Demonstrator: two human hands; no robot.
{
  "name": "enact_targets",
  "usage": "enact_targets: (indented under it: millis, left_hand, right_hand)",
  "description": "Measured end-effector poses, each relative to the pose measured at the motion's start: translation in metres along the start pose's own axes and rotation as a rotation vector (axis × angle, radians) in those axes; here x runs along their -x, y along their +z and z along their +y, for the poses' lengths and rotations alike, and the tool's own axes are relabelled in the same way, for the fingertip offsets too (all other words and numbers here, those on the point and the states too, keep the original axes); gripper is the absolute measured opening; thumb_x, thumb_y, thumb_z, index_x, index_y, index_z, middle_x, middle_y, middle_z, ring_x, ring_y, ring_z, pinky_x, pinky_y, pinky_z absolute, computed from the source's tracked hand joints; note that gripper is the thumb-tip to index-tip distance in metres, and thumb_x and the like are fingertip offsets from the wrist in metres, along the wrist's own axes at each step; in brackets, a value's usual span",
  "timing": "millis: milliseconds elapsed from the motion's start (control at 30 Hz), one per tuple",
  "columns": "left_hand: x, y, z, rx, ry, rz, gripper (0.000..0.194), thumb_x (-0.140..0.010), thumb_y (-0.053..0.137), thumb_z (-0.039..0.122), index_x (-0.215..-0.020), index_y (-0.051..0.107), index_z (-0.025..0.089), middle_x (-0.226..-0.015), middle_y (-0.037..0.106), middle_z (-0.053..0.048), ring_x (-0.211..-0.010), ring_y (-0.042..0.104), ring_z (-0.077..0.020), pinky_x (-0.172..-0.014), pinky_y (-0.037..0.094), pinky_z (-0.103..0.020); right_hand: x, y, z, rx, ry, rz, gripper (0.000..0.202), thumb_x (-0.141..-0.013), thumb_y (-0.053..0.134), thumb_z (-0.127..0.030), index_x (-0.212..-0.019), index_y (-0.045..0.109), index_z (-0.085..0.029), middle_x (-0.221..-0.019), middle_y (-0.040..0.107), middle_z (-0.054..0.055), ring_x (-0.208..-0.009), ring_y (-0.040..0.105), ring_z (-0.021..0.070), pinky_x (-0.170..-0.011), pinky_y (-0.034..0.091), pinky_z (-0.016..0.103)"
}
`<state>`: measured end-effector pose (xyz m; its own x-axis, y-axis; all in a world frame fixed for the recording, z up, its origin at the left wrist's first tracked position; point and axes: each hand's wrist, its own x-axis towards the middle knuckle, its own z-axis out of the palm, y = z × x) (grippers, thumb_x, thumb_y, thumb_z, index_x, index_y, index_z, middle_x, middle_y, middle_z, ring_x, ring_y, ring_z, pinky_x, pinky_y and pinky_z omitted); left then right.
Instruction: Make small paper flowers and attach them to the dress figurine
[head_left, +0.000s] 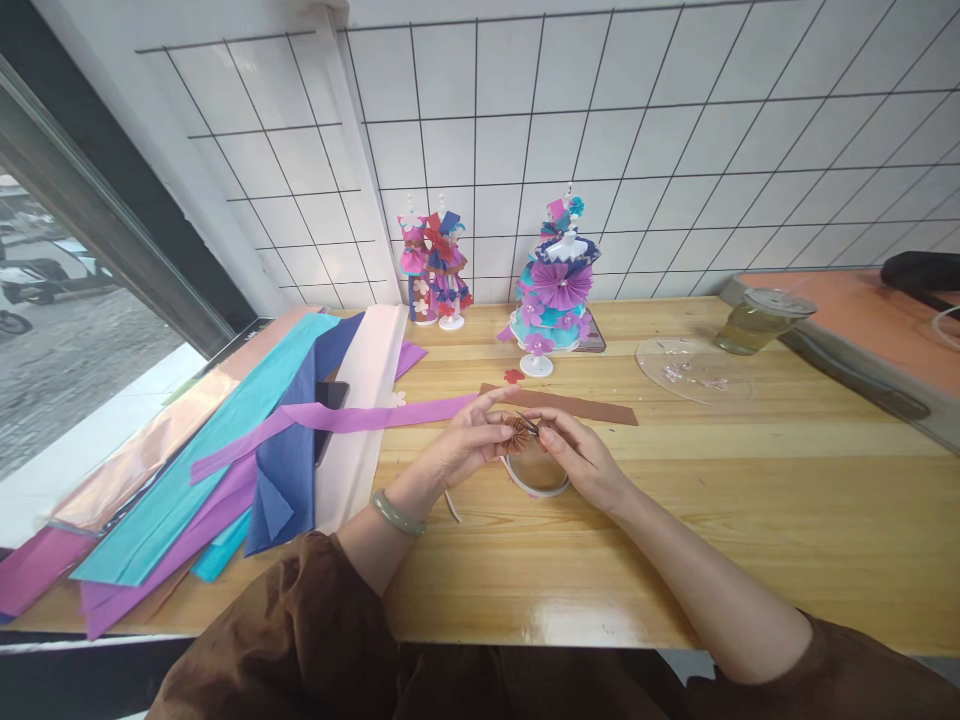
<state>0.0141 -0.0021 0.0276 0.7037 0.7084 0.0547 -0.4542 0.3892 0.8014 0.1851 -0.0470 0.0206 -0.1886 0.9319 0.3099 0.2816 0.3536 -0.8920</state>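
Observation:
My left hand (476, 440) pinches a small brown pleated paper rosette (516, 434) between thumb and fingers. Close against it, my right hand (581, 450) grips a thin, dark, pointed tool (529, 424), which touches or nearly touches the rosette's right edge; its exact kind is too small to make out. Under both hands lies a pale ring-shaped roll (538, 492), partly covered by the fingers. A flat brown paper strip (592, 405) stretches behind my hands. To the left, a long purple crepe paper strip (360, 416) runs up to my left hand.
Folded crepe paper sheets (225, 430) cover the left side, with a phone (330, 405) partly beneath. Dress-form figures in paper dresses (559, 285) stand at the back. A clear plate (694, 372) of small bits, a lidded cup (757, 325) and an orange-topped case (862, 340) are right.

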Motion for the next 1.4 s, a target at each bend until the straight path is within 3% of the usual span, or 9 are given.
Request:
enact_targets:
  millis: [700,967,1167,1400]
  left_hand:
    - [0.000,-0.001,0.001,0.024,-0.034,-0.006,0.056,-0.066,0.062,0.012,-0.119,0.045,0.019,-0.077,0.060,-0.003,-0.070,0.057,-0.0126,-0.069,0.039,-0.027]
    - [0.000,0.000,0.001,-0.047,-0.024,0.000,0.058,-0.066,0.063,0.015,-0.121,0.042,0.021,-0.081,0.061,-0.004,-0.072,0.058,-0.0135,-0.072,0.041,-0.030]
    - [-0.006,-0.003,-0.008,-0.377,0.261,0.227,0.057,-0.068,0.062,0.015,-0.121,0.041,0.020,-0.081,0.056,-0.001,-0.082,0.056,-0.0135,-0.082,0.040,-0.033]
    - [-0.008,-0.005,-0.015,-0.839,0.552,0.400,0.059,-0.072,0.055,0.016,-0.126,0.034,0.022,-0.084,0.053,-0.002,-0.082,0.052,-0.0130,-0.083,0.040,-0.032]
  right_hand:
    - [0.000,-0.002,-0.009,0.067,-0.071,0.002,0.022,-0.085,0.041,-0.032,-0.090,0.059,-0.020,-0.090,0.064,0.003,-0.084,0.057,0.0164,-0.075,0.043,0.027]
    - [-0.001,-0.004,-0.006,0.072,0.011,0.108,0.026,-0.083,0.043,-0.039,-0.083,0.059,-0.019,-0.078,0.062,0.004,-0.074,0.056,0.0170,-0.067,0.043,0.028]
    - [-0.004,-0.006,0.000,-0.004,0.138,0.093,0.030,-0.083,0.040,-0.043,-0.093,0.054,-0.019,-0.072,0.055,0.001,-0.067,0.052,0.0138,-0.058,0.041,0.025]
    - [-0.006,0.000,0.005,0.064,0.125,0.089,0.031,-0.084,0.038,-0.043,-0.091,0.055,-0.018,-0.073,0.053,0.001,-0.066,0.048,0.0124,-0.059,0.038,0.024]
